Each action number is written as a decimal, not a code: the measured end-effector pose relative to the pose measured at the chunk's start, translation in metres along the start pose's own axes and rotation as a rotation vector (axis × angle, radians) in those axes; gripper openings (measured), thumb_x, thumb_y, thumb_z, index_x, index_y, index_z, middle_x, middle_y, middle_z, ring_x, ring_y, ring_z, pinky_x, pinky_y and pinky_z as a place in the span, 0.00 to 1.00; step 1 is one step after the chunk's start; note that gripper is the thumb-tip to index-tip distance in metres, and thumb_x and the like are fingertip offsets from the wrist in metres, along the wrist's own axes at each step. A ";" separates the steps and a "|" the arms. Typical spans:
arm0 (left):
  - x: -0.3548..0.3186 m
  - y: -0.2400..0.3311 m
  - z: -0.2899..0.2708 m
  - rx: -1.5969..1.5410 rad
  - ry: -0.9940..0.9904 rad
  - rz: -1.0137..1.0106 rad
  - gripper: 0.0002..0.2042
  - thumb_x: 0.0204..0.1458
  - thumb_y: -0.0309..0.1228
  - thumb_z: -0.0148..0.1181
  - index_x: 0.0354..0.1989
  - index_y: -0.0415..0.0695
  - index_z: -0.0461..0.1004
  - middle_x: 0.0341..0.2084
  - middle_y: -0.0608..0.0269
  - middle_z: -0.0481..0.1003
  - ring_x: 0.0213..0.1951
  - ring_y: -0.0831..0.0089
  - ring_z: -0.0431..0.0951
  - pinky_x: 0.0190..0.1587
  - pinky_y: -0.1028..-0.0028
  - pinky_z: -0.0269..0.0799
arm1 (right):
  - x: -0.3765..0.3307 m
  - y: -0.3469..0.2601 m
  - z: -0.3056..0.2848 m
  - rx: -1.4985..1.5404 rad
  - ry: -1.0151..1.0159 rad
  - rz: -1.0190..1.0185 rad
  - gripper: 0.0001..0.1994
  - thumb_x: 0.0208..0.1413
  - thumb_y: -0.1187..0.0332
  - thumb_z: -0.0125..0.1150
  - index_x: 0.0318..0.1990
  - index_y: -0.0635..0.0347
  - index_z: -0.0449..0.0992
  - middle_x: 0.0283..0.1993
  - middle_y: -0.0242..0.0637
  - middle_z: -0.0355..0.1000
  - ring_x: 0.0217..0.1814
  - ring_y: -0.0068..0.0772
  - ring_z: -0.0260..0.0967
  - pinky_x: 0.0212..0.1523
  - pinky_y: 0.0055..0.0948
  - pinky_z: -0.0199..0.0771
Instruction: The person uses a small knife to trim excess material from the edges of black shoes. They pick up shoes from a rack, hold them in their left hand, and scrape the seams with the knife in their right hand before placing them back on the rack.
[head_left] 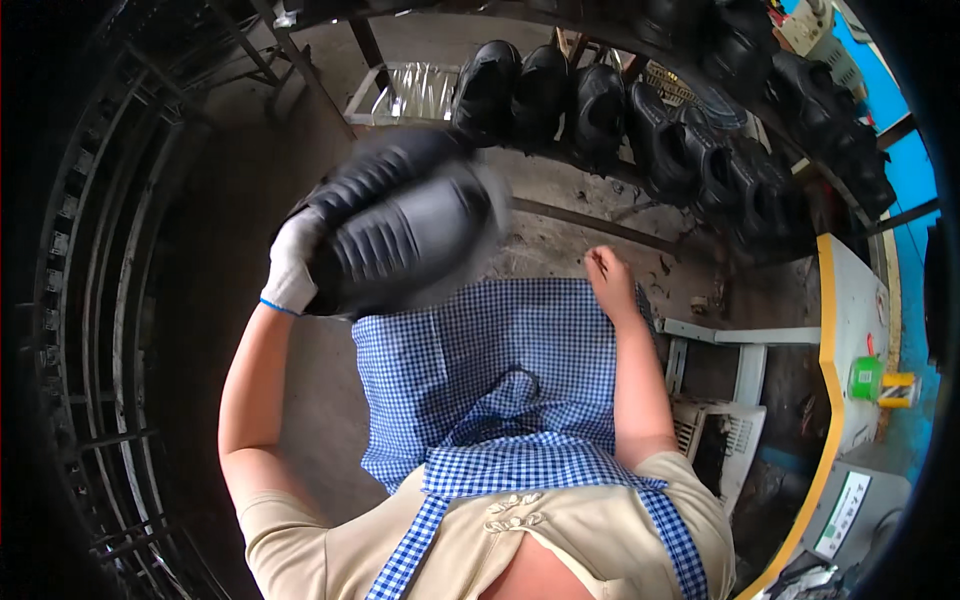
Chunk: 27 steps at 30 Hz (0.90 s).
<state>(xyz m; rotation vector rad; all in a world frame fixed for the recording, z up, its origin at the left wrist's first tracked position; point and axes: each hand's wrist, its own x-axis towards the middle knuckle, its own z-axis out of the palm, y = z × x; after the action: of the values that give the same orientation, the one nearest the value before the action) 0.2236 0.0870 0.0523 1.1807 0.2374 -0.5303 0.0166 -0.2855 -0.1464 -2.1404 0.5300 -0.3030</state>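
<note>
My left hand (pixel 297 262), in a white knit glove (pixel 290 285) edged with blue, was closed around the near end of two glossy black shoes with ribbed uppers (pixel 375 245), lying ahead and to its right. My bare right hand (pixel 608 282) held nothing I could see; fingers curled, how tightly I could not tell.

Risk 1: grip at one end only; uneven pressure could have let one shoe slip to the dark grey floor (pixel 325 400) below. Risk 2: a wide swing could have scuffed them on the dark bar-framed rack (pixel 590 220) ahead.

Counts: gloves seen, 1; held shoes, 2 (blurred, so probably a pair); black shoes on the rack (pixel 600 110) beyond my right hand, at least 6; blue-and-white checked cloth apron (pixel 560 340), between my arms, 1.
</note>
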 end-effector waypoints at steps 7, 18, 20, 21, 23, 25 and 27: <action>0.143 0.035 -0.019 1.480 0.427 0.628 0.19 0.62 0.36 0.46 0.53 0.37 0.73 0.46 0.46 0.78 0.50 0.51 0.77 0.52 0.62 0.69 | 0.003 -0.015 0.004 0.003 -0.102 0.068 0.09 0.61 0.65 0.58 0.43 0.61 0.76 0.35 0.44 0.79 0.38 0.42 0.79 0.40 0.34 0.76; 0.283 0.082 0.093 1.756 0.493 0.429 0.19 0.54 0.38 0.53 0.48 0.41 0.79 0.51 0.45 0.76 0.55 0.50 0.75 0.55 0.59 0.72 | -0.003 -0.032 0.013 -0.040 -0.262 0.090 0.13 0.59 0.61 0.60 0.44 0.61 0.77 0.39 0.45 0.80 0.42 0.47 0.79 0.43 0.39 0.77; 0.294 0.087 0.081 1.969 0.398 0.330 0.20 0.53 0.39 0.54 0.50 0.42 0.78 0.52 0.47 0.75 0.56 0.52 0.75 0.56 0.59 0.72 | -0.005 -0.039 0.012 -0.034 -0.276 0.089 0.13 0.58 0.61 0.60 0.44 0.60 0.77 0.40 0.46 0.80 0.42 0.48 0.79 0.43 0.39 0.77; 0.281 0.080 0.106 2.095 0.298 0.303 0.21 0.53 0.39 0.53 0.52 0.42 0.78 0.53 0.48 0.75 0.56 0.53 0.76 0.56 0.59 0.72 | -0.008 -0.035 0.009 -0.041 -0.257 0.121 0.13 0.58 0.61 0.60 0.44 0.60 0.77 0.40 0.46 0.80 0.42 0.48 0.79 0.42 0.39 0.77; 0.269 0.087 0.108 2.197 0.304 0.347 0.20 0.54 0.41 0.54 0.51 0.43 0.79 0.53 0.49 0.76 0.55 0.53 0.76 0.55 0.59 0.74 | -0.010 -0.034 0.010 -0.007 -0.234 0.110 0.13 0.58 0.61 0.60 0.44 0.60 0.77 0.39 0.46 0.80 0.42 0.48 0.79 0.42 0.39 0.77; 0.240 0.084 0.116 2.164 0.361 0.552 0.21 0.55 0.46 0.57 0.48 0.44 0.79 0.46 0.49 0.79 0.49 0.53 0.79 0.50 0.59 0.76 | -0.014 -0.035 0.011 0.007 -0.215 0.093 0.13 0.58 0.61 0.60 0.43 0.60 0.78 0.38 0.46 0.80 0.41 0.48 0.79 0.41 0.39 0.77; 0.205 0.070 0.125 2.042 0.278 0.855 0.17 0.56 0.44 0.55 0.45 0.48 0.80 0.42 0.52 0.80 0.45 0.53 0.80 0.47 0.59 0.77 | -0.016 -0.038 0.010 -0.003 -0.200 0.060 0.13 0.58 0.61 0.60 0.43 0.60 0.78 0.37 0.46 0.80 0.40 0.48 0.79 0.41 0.39 0.77</action>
<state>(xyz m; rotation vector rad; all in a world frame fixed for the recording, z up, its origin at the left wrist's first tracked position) 0.4226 -0.0645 0.0650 3.0674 -0.8155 0.4322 0.0170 -0.2509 -0.1215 -2.1238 0.4783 -0.0538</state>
